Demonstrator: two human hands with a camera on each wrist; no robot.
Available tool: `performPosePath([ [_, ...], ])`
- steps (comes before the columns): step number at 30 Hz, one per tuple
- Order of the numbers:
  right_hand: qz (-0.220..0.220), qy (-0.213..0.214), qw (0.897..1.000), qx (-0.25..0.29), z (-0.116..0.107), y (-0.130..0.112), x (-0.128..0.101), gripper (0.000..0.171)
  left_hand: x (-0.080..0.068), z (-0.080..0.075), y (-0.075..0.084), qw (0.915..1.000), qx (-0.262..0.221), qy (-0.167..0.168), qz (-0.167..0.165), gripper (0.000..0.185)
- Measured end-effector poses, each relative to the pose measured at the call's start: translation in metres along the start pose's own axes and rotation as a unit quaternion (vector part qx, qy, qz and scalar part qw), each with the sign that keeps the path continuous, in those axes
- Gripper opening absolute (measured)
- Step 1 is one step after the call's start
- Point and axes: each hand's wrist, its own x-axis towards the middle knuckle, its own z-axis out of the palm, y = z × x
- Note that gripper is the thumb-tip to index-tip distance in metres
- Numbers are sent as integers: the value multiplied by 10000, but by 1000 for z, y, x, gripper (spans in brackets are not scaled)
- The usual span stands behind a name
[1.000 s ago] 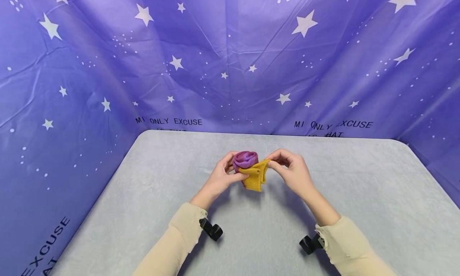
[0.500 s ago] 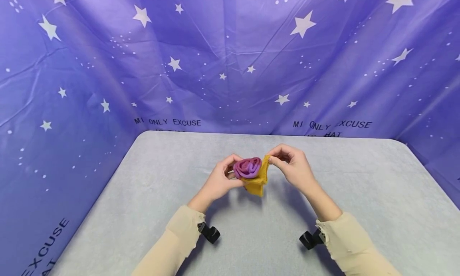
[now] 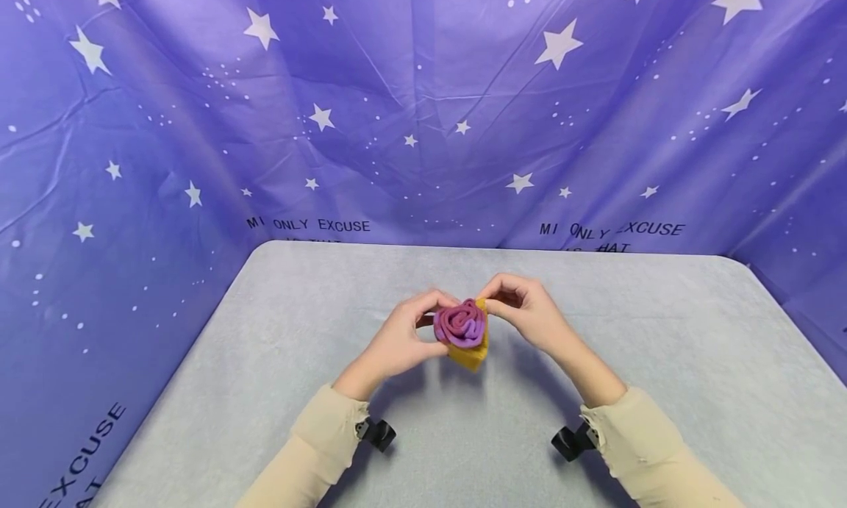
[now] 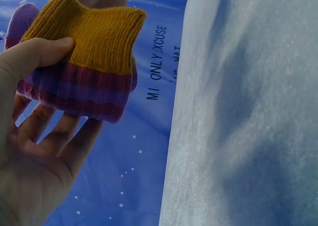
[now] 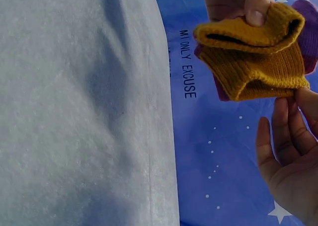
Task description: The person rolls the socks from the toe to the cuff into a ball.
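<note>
Both hands hold a rolled sock bundle (image 3: 463, 330) in the air above the middle of the grey table (image 3: 662, 390), clear of its surface. The left hand (image 3: 404, 337) cups the purple roll from the left, thumb pressed on the mustard-yellow cuff (image 4: 92, 35) and fingers spread behind the striped purple part, as the left wrist view shows. The right hand (image 3: 529, 315) pinches the rim of the yellow cuff between thumb and fingertips; in the right wrist view the cuff (image 5: 253, 54) gapes open in a slit. The bundle looks light, soft and stretchy: ribbed knit that should give under a pull and spring back, with nothing fragile or slippery about it. The cuff rim is probably the best place to take hold, since it is a firm doubled edge that opens, while the roll itself needs a cupping grasp so that it does not uncoil. The table spreads wide to the left, right and near side of the hands, and its far edge meets the star-printed purple backdrop (image 3: 423, 111), which also closes in the left and right sides, so the freest room lies over the table's middle and near part.
</note>
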Motion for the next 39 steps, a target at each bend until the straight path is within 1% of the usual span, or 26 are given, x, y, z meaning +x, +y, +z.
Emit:
performPosePath([
  [5, 162, -316, 9990, 273, -2, 1, -1, 9, -3, 2, 2, 9999, 106, -18, 40, 47],
  [8, 263, -415, 9982, 352, -4, 2, -2, 8, -4, 3, 3, 10000, 66, 0, 17, 56],
  [11, 437, -358, 9973, 466, -6, 3, -2, 4, -3, 4, 4, 9998, -152, 43, -96, 60],
  [13, 485, -215, 9974, 491, -8, 3, -3, 4, -3, 3, 5, 9993, -347, 57, -92, 60],
  [15, 487, -15, 9977, 469, -10, 2, -3, 5, -2, 2, 6, 9992, -395, 58, -49, 56],
  [17, 393, 134, 9984, 384, -12, 0, -4, 4, -1, 0, 7, 9996, -280, -59, 87, 53],
  [18, 337, 211, 9987, 323, -13, -1, -4, 5, 0, -1, 7, 9996, -168, -126, 177, 52],
  [20, 221, 267, 9991, 242, -13, -3, -4, 8, 0, -2, 8, 9993, 103, -247, 257, 50],
  [23, 66, 187, 9997, 139, -9, -5, -3, 8, 0, -3, 11, 9968, 547, -416, 402, 47],
  [27, 40, -207, 9994, 277, -1, -5, -1, 7, -1, -3, 16, 9943, 896, -362, 456, 45],
  [29, 97, -414, 9980, 476, 2, -5, -1, 6, -2, -2, 19, 9949, 870, -297, 413, 47],
  [33, 205, -681, 9949, 719, 3, -2, 0, 6, -2, 0, 22, 9966, 737, -193, 318, 60],
  [36, 244, -737, 9949, 649, 1, 2, -1, 11, -2, 1, 22, 9963, 762, -238, 322, 67],
  [39, 248, -645, 9965, 475, 0, 4, -1, 17, -2, 1, 22, 9959, 774, -307, 340, 64],
])
